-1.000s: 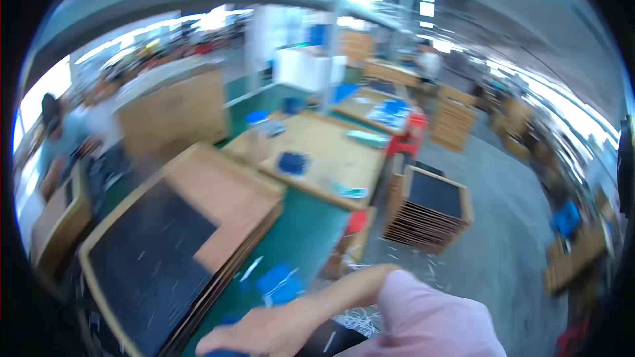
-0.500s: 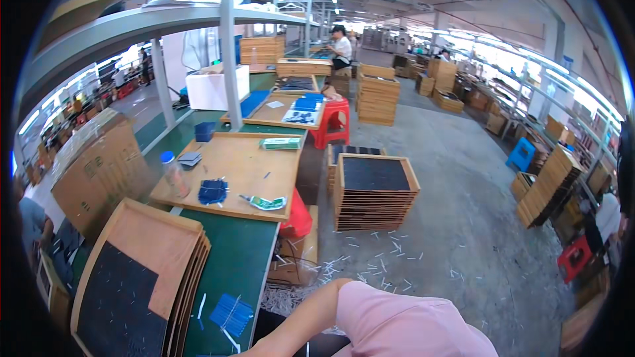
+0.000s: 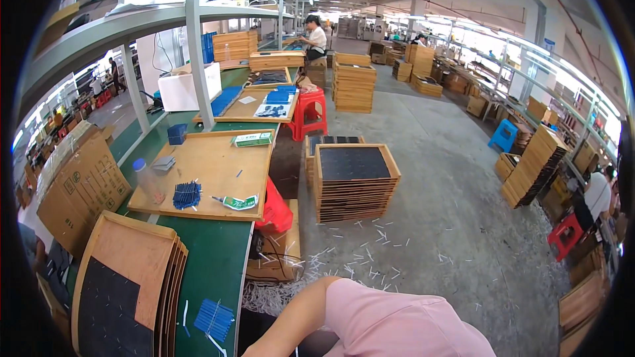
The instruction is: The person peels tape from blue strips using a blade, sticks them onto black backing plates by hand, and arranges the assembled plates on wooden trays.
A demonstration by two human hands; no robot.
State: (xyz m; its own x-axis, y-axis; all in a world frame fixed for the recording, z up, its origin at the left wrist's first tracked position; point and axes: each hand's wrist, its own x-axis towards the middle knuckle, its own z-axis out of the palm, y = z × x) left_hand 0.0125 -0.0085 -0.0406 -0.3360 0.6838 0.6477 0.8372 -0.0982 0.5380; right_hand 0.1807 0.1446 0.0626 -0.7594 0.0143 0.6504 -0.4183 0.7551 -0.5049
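Note:
Neither of my hands shows in the picture. One bent arm (image 3: 294,318) of mine, with a pink sleeve (image 3: 403,317), comes up at the lower edge, and its hand lies out of sight below. Closest to that forearm, on the green worktable (image 3: 218,241), is a tied bundle of blue strips (image 3: 214,319) with loose white strips beside it. Left of the bundle leans a stack of wooden trays (image 3: 126,244), the front one partly covered by a black sheet (image 3: 109,307).
A wooden board (image 3: 210,165) farther along the table carries a blue-capped bottle (image 3: 147,180), a dark blue bundle (image 3: 187,195) and green-white packets. A cardboard box (image 3: 84,185) stands left. Stacked trays (image 3: 357,182), a red stool (image 3: 309,114) and scattered white strips occupy the floor; a person sits farther back.
The whole view has swung slightly right, so the table, trays and stools appear farther left. My arm sits at nearly the same place along the lower edge.

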